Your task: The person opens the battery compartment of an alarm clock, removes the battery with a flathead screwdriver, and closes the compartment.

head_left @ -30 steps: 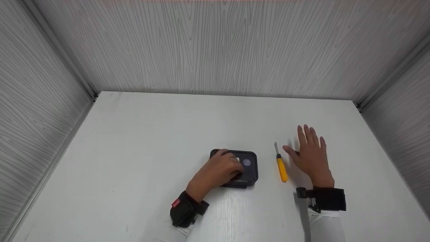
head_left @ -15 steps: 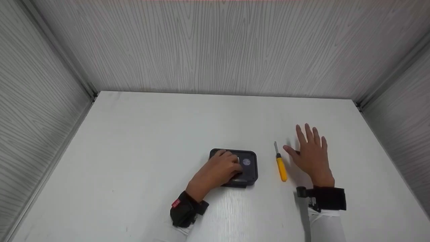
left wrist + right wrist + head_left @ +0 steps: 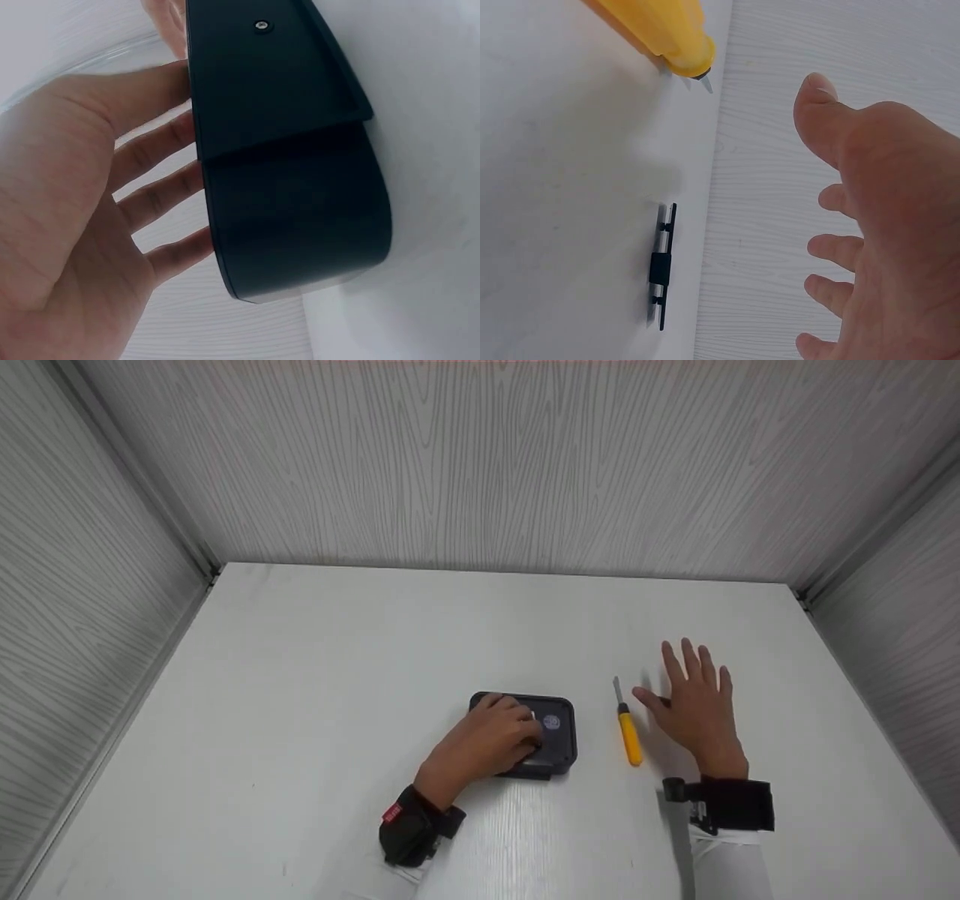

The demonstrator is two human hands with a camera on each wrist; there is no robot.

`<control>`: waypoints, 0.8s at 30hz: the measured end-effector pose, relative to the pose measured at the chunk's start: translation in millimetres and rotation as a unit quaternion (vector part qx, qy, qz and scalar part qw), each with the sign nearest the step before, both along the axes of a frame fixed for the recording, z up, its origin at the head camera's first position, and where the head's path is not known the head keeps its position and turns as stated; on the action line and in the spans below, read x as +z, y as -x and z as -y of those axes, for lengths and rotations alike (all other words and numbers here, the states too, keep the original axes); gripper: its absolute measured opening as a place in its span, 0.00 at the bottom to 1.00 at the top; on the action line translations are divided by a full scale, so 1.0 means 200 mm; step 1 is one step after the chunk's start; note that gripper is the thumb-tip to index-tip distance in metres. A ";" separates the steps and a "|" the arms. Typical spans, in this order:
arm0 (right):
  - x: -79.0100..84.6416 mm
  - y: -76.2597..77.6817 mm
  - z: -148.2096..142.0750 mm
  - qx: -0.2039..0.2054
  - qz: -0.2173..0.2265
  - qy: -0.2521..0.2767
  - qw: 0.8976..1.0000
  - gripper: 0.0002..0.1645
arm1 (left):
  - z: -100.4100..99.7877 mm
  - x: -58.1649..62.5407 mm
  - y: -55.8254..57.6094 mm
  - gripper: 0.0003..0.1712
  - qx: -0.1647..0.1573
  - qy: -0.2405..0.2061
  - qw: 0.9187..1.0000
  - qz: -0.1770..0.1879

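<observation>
My left hand (image 3: 484,739) arches over a black rounded box (image 3: 559,746) with a raised rim and a round pale label on top. In the left wrist view the box's side shows an overhanging flap (image 3: 274,82) with a small screw; the fingers (image 3: 154,154) reach over the top edge. Their tips are hidden, so I cannot tell whether they pinch anything. My right hand (image 3: 697,716) is held with fingers spread and nothing in it. Left of it lies a yellow-handled screwdriver (image 3: 630,739), tip pointing away. A thin black part with a central block (image 3: 660,268) lies near the right thumb.
The white tabletop (image 3: 337,660) is enclosed by grey wood-grain panels (image 3: 495,465) at the back and both sides. Each wrist wears a black strap (image 3: 739,805) with a camera mount, over white sleeves.
The left fingers shift slightly on top of the box, drawing a little back from its far rim. The right fingers spread slightly. Box and screwdriver stay put.
</observation>
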State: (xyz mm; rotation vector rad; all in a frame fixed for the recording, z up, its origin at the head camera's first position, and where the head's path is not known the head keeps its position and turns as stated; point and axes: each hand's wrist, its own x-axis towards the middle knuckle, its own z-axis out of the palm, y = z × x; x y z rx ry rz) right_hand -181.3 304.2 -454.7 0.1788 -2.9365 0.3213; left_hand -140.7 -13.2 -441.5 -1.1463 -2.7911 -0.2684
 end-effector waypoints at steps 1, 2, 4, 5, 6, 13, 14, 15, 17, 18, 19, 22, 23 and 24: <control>0.00 0.00 0.00 -0.001 0.001 -0.001 1.000 0.49 | 0.00 0.00 0.00 0.07 0.000 -0.003 1.000 0.001; 0.00 0.00 0.00 -0.002 0.002 -0.002 1.000 0.49 | 0.00 0.00 0.00 0.07 -0.001 -0.004 1.000 0.002; 0.00 0.00 0.00 -0.005 0.002 -0.005 1.000 0.49 | 0.00 0.00 0.00 0.07 -0.003 -0.005 1.000 -0.001; 0.00 0.00 0.00 -0.007 0.001 -0.008 1.000 0.48 | 0.00 -0.01 0.01 0.06 -0.004 -0.006 1.000 -0.003; 0.00 0.00 0.00 -0.008 0.000 -0.011 1.000 0.48 | 0.00 -0.01 0.01 0.06 -0.005 -0.006 1.000 -0.005; -0.01 0.00 0.00 -0.010 -0.015 -0.018 1.000 0.48 | -0.01 0.01 0.01 0.06 -0.002 -0.010 1.000 -0.014; -0.01 0.00 0.00 -0.009 -0.018 -0.020 1.000 0.48 | -0.01 0.01 0.00 0.07 -0.001 -0.010 1.000 -0.016; -0.01 0.00 0.00 -0.009 -0.021 -0.021 1.000 0.48 | -0.01 0.02 0.00 0.08 0.001 -0.010 1.000 -0.017; -0.01 0.00 0.00 -0.008 -0.024 -0.023 0.999 0.49 | 0.00 0.03 0.00 0.09 0.005 -0.006 1.000 -0.019; -0.01 0.00 0.00 -0.008 -0.025 -0.023 0.999 0.49 | 0.00 0.03 -0.01 0.10 0.005 -0.004 1.000 -0.021; -0.02 0.00 0.00 -0.008 -0.025 -0.023 0.999 0.49 | 0.00 0.03 -0.01 0.11 0.004 -0.003 1.000 -0.023; -0.02 0.00 0.00 -0.007 -0.027 -0.023 0.999 0.50 | 0.01 0.05 -0.01 0.12 0.004 -0.005 1.000 -0.023; -0.02 0.00 0.00 -0.007 -0.027 -0.023 0.999 0.50 | 0.01 0.05 -0.01 0.12 0.005 -0.007 1.000 -0.019; -0.02 0.00 0.00 -0.007 -0.027 -0.022 0.999 0.50 | 0.02 0.06 -0.01 0.12 0.008 -0.011 1.000 -0.012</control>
